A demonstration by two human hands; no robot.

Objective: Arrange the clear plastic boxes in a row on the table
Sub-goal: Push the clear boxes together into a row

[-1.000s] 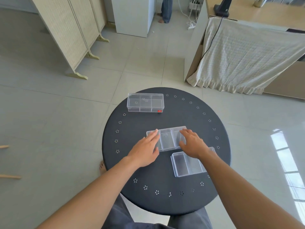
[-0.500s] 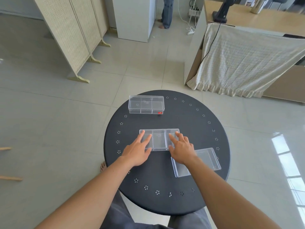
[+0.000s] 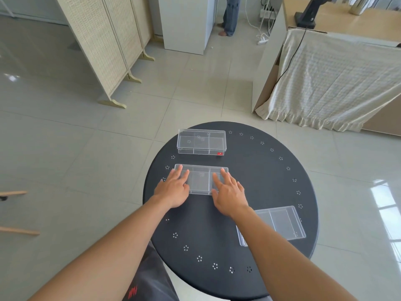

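Note:
Three clear plastic boxes lie on a round black table (image 3: 256, 183). The far box (image 3: 201, 141) has a small red sticker and sits at the table's back left. Directly in front of it lies the middle box (image 3: 200, 179). My left hand (image 3: 173, 187) rests flat on its left end and my right hand (image 3: 229, 192) rests flat on its right end, fingers spread on the lid. The near box (image 3: 280, 223) sits at the front right, partly hidden under my right forearm.
The table edge runs close to the near box on the right. A folding wicker screen (image 3: 104, 40) stands at the back left. A cloth-draped desk (image 3: 334, 79) is at the back right. A person's legs (image 3: 231, 16) show far back by a white cabinet.
Both hands have slid the middle box leftward and away from me, so it now lines up below the far box. My right arm has uncovered more of the near box.

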